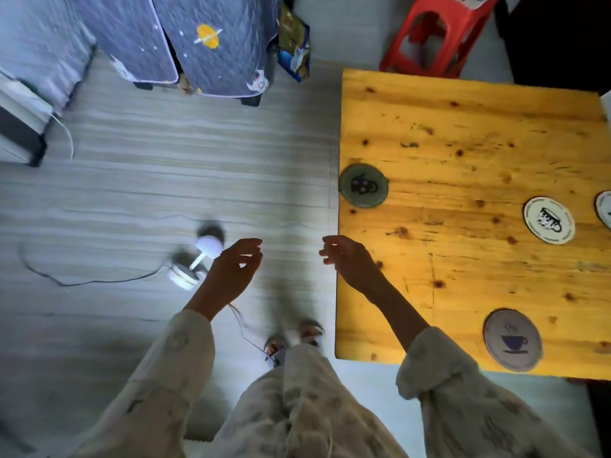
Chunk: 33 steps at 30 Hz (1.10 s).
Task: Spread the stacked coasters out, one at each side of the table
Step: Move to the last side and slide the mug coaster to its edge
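A yellow wooden table [463, 133] fills the right half of the head view. A dark green coaster [363, 185] lies at its left edge. Near the front edge lies a grey coaster with a blue cup picture [512, 340]. A white coaster with a cup drawing [549, 220] sits toward the middle right, and another white coaster [605, 209] is cut off by the frame's right edge. My left hand [231, 272] hangs over the floor with fingers apart, holding nothing. My right hand [350, 261] hovers at the table's left edge, fingers spread and empty.
A red plastic stool [436, 34] stands behind the table. On the floor to the left a small white lamp [195, 262] with a cable lies near my left hand. Blue patterned covered furniture [215, 44] stands at the back. My feet [294, 338] are beside the table's front left corner.
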Available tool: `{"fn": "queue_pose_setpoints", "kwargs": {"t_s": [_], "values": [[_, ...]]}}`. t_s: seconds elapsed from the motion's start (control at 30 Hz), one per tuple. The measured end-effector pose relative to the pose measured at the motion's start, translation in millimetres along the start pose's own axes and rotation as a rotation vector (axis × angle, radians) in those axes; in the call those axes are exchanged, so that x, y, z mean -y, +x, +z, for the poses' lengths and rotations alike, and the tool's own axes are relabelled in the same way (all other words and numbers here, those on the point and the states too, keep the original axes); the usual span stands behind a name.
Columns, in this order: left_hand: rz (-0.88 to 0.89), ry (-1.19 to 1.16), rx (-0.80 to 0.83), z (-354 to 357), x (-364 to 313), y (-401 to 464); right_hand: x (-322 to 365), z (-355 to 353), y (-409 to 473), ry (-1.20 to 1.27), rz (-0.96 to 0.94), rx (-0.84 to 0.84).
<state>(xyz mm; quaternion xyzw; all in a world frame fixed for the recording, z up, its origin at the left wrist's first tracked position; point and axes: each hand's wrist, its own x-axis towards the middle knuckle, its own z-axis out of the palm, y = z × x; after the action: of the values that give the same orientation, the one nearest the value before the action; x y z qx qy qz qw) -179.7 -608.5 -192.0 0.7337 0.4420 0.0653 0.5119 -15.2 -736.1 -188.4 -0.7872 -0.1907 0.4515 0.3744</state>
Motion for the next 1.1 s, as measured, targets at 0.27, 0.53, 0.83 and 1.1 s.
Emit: {"fn": "queue_pose_setpoints", "kwargs": {"t_s": [0.27,0.53,0.83,1.1], "values": [[0.023,0.084,0.141,-28.0,-22.8,88.3,48.9,1.2,58.9,-0.001,0.011,-0.091],[0.154,0.140,0.211,-59.3,-95.6,242.6,141.0,-42.1,178.2,-0.058,-0.044,-0.218],[0.258,0.151,0.333,-76.7,-179.5,383.7,217.7,-97.2,273.3,0.001,0.000,-0.299],[0.300,0.192,0.524,-79.9,-232.7,529.5,270.9,-132.1,371.5,0.076,0.084,-0.462]]}}
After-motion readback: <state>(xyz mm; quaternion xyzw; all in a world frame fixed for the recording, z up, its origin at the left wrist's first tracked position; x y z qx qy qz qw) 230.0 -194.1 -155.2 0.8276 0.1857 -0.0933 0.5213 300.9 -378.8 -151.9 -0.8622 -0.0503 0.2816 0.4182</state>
